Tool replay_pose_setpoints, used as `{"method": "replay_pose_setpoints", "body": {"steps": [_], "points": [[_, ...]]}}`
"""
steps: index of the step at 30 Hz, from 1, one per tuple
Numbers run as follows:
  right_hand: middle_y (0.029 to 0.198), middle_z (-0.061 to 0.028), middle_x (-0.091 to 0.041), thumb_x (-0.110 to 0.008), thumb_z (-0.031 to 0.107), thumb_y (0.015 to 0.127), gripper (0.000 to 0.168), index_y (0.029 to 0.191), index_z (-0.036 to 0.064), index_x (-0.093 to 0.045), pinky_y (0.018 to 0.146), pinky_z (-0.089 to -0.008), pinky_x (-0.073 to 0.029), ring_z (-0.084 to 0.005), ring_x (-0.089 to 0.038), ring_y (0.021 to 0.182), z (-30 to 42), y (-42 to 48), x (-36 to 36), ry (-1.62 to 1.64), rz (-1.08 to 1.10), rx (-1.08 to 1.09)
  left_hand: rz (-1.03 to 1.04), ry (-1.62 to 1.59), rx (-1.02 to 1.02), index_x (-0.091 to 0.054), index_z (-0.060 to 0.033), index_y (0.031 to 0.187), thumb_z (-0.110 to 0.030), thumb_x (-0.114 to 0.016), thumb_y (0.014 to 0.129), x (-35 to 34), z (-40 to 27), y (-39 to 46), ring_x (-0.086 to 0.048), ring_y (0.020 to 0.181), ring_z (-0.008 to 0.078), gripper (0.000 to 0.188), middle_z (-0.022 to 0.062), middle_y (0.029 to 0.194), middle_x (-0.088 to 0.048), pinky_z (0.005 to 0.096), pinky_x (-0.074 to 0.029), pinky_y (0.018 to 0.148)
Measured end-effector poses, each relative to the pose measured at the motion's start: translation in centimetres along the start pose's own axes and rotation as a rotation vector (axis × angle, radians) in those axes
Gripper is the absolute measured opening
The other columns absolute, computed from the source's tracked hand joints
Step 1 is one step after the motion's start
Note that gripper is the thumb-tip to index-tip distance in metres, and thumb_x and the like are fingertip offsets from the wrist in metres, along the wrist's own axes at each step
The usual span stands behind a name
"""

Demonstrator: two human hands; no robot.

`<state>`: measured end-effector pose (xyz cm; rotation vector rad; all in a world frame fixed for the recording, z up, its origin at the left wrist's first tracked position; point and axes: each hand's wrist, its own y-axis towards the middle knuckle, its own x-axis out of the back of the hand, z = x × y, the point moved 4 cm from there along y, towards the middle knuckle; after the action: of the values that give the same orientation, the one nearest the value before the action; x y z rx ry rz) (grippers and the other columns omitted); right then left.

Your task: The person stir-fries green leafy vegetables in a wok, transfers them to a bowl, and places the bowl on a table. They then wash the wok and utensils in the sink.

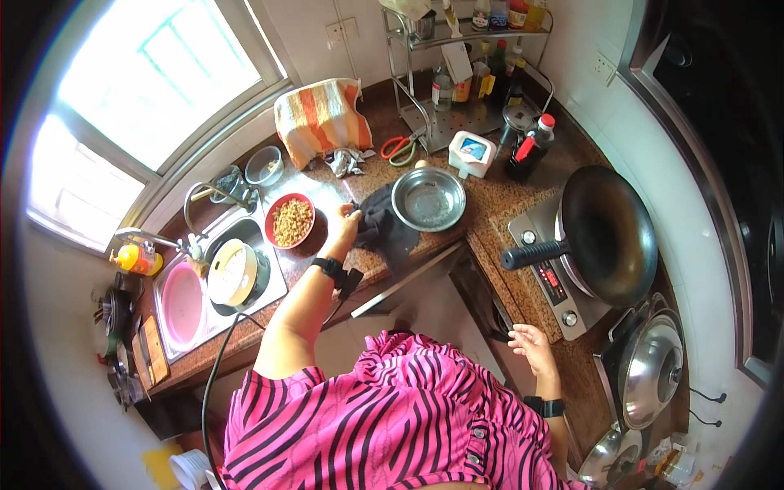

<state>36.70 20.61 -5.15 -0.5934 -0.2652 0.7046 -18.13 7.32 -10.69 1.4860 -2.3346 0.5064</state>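
Observation:
My left hand is at the left edge of a dark cloth on the granite counter, its fingers pinching the cloth's edge. Right of the cloth, partly over it, sits an empty-looking metal bowl. A red bowl of brown crumbly food stands left of that hand. My right hand hangs near the counter's edge with its fingers apart and nothing in it. Beyond it, a black wok rests on an induction cooker whose display is lit.
At the left is a double sink with a pink basin and a cream colander. Scissors, a white tub and a dark bottle stand behind. A cabinet door is open below the counter. Lidded pan at right.

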Motion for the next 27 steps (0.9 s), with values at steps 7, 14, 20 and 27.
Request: {"method": "replay_pose_setpoints", "body": {"steps": [7, 14, 20, 27], "points": [[0.101, -0.0091, -0.064, -0.056, 0.015, 0.091, 0.026, 0.114, 0.003, -0.055, 0.065, -0.0249, -0.050, -0.0141, -0.063, 0.077, 1.8, -0.6, -2.8, 0.005, -0.114, -0.027, 0.153, -0.210, 0.170, -0.062, 0.0025, 0.101, -0.018, -0.067, 0.078, -3.8, -3.7, 8.5, -0.061, 0.074, 0.0214, 0.031, 0.0133, 0.088, -0.066, 0.0333, -0.050, 0.068], [0.099, -0.0087, -0.065, -0.059, 0.016, 0.089, 0.028, 0.113, 0.003, -0.055, 0.065, -0.0227, -0.049, -0.0132, -0.063, 0.077, 5.6, -2.6, -4.3, -0.029, -0.218, -0.041, 0.207, -0.323, -0.545, -0.061, 0.0027, 0.103, -0.021, -0.067, 0.078, -4.9, -28.0, 10.5, -0.062, 0.084, 0.0217, 0.035, 0.0152, 0.091, -0.065, 0.0323, -0.048, 0.077], [0.096, -0.0056, -0.064, -0.061, 0.017, 0.088, 0.029, 0.113, 0.002, -0.057, 0.065, -0.0220, -0.046, -0.0113, -0.061, 0.076, 6.3, -4.1, -4.9, -0.032, -0.263, 0.026, -0.276, -0.146, -0.722, -0.055, -0.0046, 0.114, -0.029, -0.069, 0.075, -2.1, -43.6, 15.9, -0.057, 0.101, 0.0337, 0.048, 0.0185, 0.117, -0.050, 0.0409, -0.046, 0.085], [0.100, -0.0108, -0.065, -0.060, 0.012, 0.087, 0.027, 0.111, 0.002, -0.056, 0.065, -0.0237, -0.050, -0.0150, -0.064, 0.078, 6.2, -7.6, -4.5, -0.046, -0.392, 0.026, -0.200, 0.041, -0.519, -0.065, -0.0035, 0.097, -0.031, -0.069, 0.072, -2.3, -46.6, 23.0, -0.063, 0.091, 0.0319, 0.037, 0.0183, 0.094, -0.066, 0.0401, -0.049, 0.082]]}}
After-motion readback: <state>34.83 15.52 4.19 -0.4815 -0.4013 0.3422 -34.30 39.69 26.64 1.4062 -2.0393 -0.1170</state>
